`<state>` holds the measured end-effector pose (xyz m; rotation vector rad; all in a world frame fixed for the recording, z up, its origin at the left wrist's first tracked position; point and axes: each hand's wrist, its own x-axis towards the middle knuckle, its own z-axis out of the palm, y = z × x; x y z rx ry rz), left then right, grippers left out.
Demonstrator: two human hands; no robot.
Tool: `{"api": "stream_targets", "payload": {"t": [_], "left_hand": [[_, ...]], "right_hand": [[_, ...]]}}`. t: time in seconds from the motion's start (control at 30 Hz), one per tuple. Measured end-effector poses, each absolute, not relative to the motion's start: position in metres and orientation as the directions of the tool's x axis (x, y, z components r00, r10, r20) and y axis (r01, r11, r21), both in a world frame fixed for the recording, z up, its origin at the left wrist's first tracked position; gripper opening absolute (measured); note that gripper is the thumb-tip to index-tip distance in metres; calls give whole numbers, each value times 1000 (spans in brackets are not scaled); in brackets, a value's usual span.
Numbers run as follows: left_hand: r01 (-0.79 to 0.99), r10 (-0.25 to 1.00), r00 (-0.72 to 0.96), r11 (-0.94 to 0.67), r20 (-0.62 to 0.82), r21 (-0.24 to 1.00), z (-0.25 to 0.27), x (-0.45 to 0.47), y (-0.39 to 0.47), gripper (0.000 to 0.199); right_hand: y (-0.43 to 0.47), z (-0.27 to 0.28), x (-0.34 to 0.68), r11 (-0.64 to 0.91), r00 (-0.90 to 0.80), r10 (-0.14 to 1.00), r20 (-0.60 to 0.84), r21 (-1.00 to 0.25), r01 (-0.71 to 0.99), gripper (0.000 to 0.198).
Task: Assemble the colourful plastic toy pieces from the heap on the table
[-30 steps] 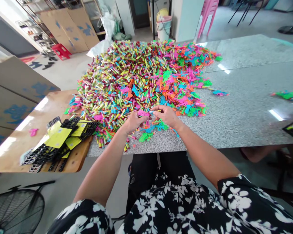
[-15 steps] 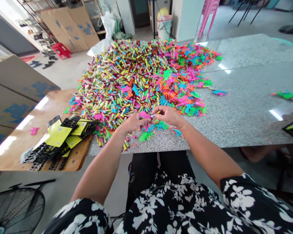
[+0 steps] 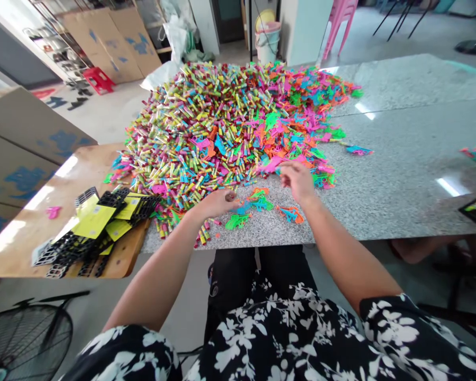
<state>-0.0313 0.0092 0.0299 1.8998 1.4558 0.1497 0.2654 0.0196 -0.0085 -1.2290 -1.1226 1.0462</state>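
My left hand [image 3: 216, 203] hovers over the near table edge with loosely curled fingers and nothing visible in them. Just right of it lie a blue toy gun [image 3: 244, 207] and a green toy gun [image 3: 238, 221]. My right hand [image 3: 299, 181] is at the front of the heap, fingers bent. At its fingertips is a motion-smeared pink toy gun [image 3: 272, 164], which it appears to grip. Between the hands are another green toy gun [image 3: 263, 203] and an orange one [image 3: 261, 191]. A blue and orange pair [image 3: 290, 214] lies below my right wrist.
A large heap of small striped tubes [image 3: 190, 127] merges at right into a toy gun pile [image 3: 297, 132]. Black plastic racks with yellow cards [image 3: 95, 221] lie on the wooden board [image 3: 19, 233] at left. A fan [image 3: 27, 338] stands at lower left.
My hands have moved apart. The pink toy gun has left my left hand and now appears farther forward, beside my right hand, which has moved right and forward. The small tube is no longer visible between my fingers.
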Motion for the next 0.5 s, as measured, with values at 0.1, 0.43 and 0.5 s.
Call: {"api": "stream_targets", "payload": {"t": [0.1, 0.43, 0.5], "left_hand": [[925, 955, 214, -130, -206, 356, 6, -33, 2, 60], [926, 926, 346, -311, -154, 213, -8, -23, -4, 50], [912, 910, 388, -356, -149, 201, -7, -24, -6, 52]], "right_hand": [[23, -25, 268, 82, 492, 870, 27, -992, -91, 41], [42, -24, 182, 243, -274, 962, 7, -483, 841, 29], [52, -23, 175, 234, -269, 962, -39, -385, 893, 31]]}}
